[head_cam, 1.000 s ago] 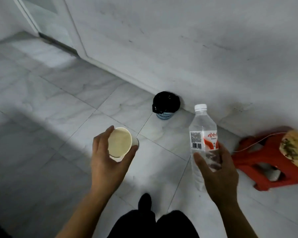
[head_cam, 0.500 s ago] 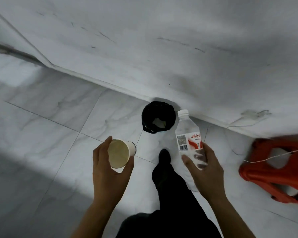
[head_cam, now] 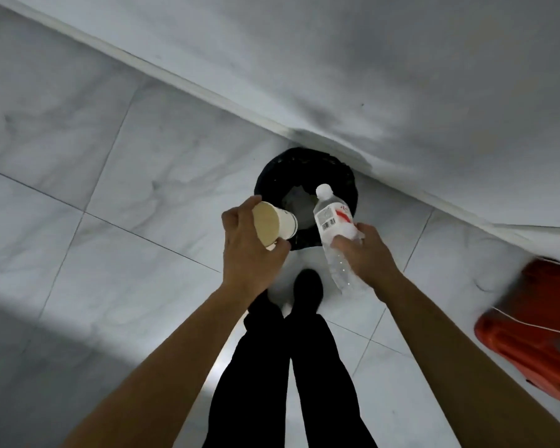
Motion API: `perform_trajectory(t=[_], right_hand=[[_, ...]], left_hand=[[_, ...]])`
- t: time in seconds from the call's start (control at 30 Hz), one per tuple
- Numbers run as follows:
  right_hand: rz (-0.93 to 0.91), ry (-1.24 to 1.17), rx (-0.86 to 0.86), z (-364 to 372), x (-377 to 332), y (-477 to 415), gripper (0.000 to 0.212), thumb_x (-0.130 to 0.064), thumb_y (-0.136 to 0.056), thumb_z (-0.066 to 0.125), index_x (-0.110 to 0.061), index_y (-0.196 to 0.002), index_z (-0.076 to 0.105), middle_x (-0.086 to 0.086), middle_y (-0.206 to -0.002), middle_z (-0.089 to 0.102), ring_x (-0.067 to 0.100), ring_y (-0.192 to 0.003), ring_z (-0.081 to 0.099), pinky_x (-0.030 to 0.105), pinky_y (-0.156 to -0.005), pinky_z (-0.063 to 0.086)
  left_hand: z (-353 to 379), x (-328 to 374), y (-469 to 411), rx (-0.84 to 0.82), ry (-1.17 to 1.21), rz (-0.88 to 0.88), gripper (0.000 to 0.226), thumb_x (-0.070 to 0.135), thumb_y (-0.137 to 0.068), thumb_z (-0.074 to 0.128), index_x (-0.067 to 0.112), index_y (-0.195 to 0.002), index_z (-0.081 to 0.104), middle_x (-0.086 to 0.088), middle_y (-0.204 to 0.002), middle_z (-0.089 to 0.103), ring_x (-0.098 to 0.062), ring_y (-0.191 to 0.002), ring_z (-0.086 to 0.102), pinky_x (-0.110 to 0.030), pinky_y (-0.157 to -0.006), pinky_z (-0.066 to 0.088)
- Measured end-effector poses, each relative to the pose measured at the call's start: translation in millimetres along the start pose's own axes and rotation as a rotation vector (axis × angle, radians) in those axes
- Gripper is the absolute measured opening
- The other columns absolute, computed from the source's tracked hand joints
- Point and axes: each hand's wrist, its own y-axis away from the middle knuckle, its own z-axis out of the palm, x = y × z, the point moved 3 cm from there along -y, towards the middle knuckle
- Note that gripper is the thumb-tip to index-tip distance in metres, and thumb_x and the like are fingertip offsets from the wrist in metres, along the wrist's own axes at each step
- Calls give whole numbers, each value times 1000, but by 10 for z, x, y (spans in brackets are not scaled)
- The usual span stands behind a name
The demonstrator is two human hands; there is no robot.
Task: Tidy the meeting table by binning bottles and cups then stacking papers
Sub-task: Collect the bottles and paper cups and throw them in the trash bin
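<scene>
Paper cup (head_cam: 274, 224) lies tipped sideways in the curled fingers of the left hand (head_cam: 249, 250), base aimed at the black-lined bin (head_cam: 343, 176) just beyond both hands. The right hand (head_cam: 366, 253) grips a clear plastic bottle (head_cam: 332, 221) round its middle, cap leaning over the bin's mouth, likely so both drop straight in.

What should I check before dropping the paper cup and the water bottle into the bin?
1. Left hand grips the white paper cup: ok.
2. Right hand grips the clear plastic water bottle: ok.
3. Bottle capped: ok.
4. Cup empty: ok, nothing shows inside.
5. Mouth of the round black-lined bin open: ok.
6. Both items over the mouth: cannot tell; the cup overlaps the near rim, and the bottle's lower half trails outside it.
</scene>
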Motion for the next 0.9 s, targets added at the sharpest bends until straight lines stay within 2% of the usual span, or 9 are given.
perform_trajectory(t=[0.07, 0.13, 0.23, 0.37, 0.5, 0.67, 0.73, 0.8, 0.9], right_hand=[[28, 1, -20, 278, 143, -673, 73, -47, -77, 66, -22, -141, 42, 2, -128, 59, 24, -109, 59, 42, -91, 52], [58, 3, -28, 509, 292, -1284, 83, -46, -77, 69, -20, -148, 35, 5, -137, 55, 27, -117, 57, 36, -93, 49], [77, 29, -35, 764, 462, -2011, 92, -40, -82, 71, -13, -155, 21, 10, -145, 47, 30, -127, 50, 30, -94, 42], [71, 47, 7, 999, 672, -2658, 82, -43, -81, 70, -13, -148, 35, 11, -133, 56, 30, -113, 59, 36, -91, 51], [66, 108, 13, 1093, 788, -2853, 73, -45, -89, 63, -11, -148, 36, 11, -137, 53, 30, -118, 56, 28, -82, 41], [-59, 192, 71, 916, 560, -2307, 66, -45, -99, 48, -12, -153, 30, 12, -150, 42, 29, -134, 45, 27, -98, 36], [-167, 226, 161, 741, 342, -1864, 58, -46, -102, 39, -15, -150, 37, 12, -148, 45, 28, -133, 45, 31, -104, 34], [-287, 240, 259, 529, 80, -1310, 51, -45, -104, 34, -17, -145, 46, 10, -141, 52, 25, -128, 50, 27, -100, 34], [-411, 163, 283, 241, -299, -326, 48, -44, -104, 35, -20, -145, 46, 6, -141, 51, 19, -128, 50, 29, -105, 37]], left_hand=[[504, -445, -483, -60, -150, 6, 76, 22, -73, 75, 26, -140, 39, -4, -132, 44, -14, -118, 45, -34, -88, 46], [955, -826, -906, -94, -333, 87, 73, 32, -75, 75, 22, -139, 42, -9, -127, 51, -30, -115, 49, -38, -87, 43], [1467, -1265, -1344, -95, -521, 174, 71, 44, -77, 72, 22, -138, 43, -9, -124, 56, -32, -112, 50, -40, -87, 42], [1953, -1644, -1683, -109, -730, 307, 74, 54, -79, 67, 23, -141, 40, -9, -126, 56, -33, -117, 48, -45, -95, 36], [2069, -1832, -1684, -186, -961, 419, 81, 66, -84, 52, 19, -148, 35, -13, -131, 52, -35, -119, 42, -48, -100, 30], [1553, -1616, -1343, -203, -606, 387, 67, 52, -99, 38, 12, -152, 30, -18, -152, 36, -37, -137, 32, -49, -106, 30], [1143, -1424, -1109, -152, -453, 351, 62, 48, -102, 36, 10, -151, 32, -17, -153, 36, -35, -140, 32, -50, -110, 34], [660, -1150, -812, -77, -345, 327, 59, 45, -103, 36, 8, -150, 34, -16, -152, 39, -31, -141, 33, -47, -112, 34], [-142, -644, -238, 38, -217, 288, 59, 42, -104, 34, 5, -149, 35, -13, -151, 42, -27, -141, 34, -40, -115, 32]])
